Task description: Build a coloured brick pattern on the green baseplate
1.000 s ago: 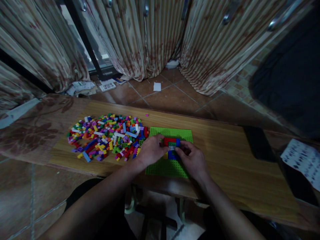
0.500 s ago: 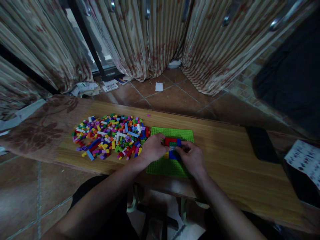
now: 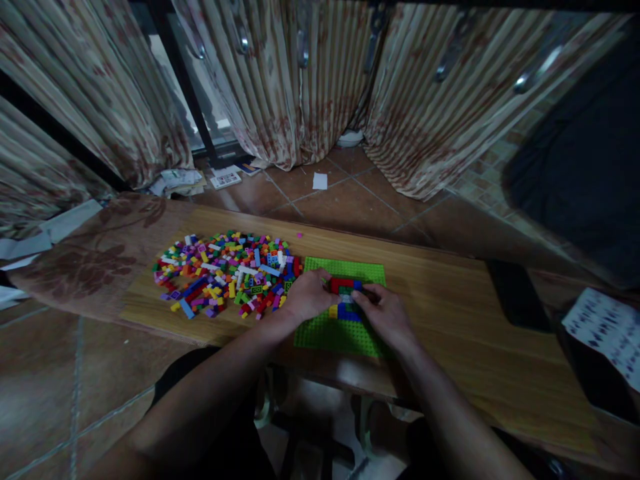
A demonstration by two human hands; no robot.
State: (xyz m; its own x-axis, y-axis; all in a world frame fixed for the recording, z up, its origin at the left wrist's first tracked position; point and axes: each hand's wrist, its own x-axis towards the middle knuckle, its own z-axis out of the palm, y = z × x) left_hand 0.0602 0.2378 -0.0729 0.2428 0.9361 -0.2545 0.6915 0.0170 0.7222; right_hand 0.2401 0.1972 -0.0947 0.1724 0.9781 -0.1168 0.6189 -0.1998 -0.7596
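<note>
A small structure of toy bricks (image 3: 345,285), red and blue with a yellow brick (image 3: 333,311) at its lower left, sits on a green studded baseplate (image 3: 330,338). A pale or clear piece shows in its middle. My left hand (image 3: 311,293) is closed at the structure's left side, with the fingertips partly hidden behind it. From the right, my right hand (image 3: 384,311) pinches the structure's side, its thumb lying over the upper right blue brick. Whether a separate small brick is between those right fingers I cannot make out.
A wide pile of loose mixed bricks (image 3: 227,273) spreads on the wooden table (image 3: 450,320) to the left of the baseplate. A single pink brick (image 3: 299,235) lies behind it. Farther right are a black flat object (image 3: 519,295) and a printed white sheet (image 3: 606,330).
The right thumb has shifted slightly up over the structure's right side. The left hand stays in place on the structure. The camera view has tilted slightly.
</note>
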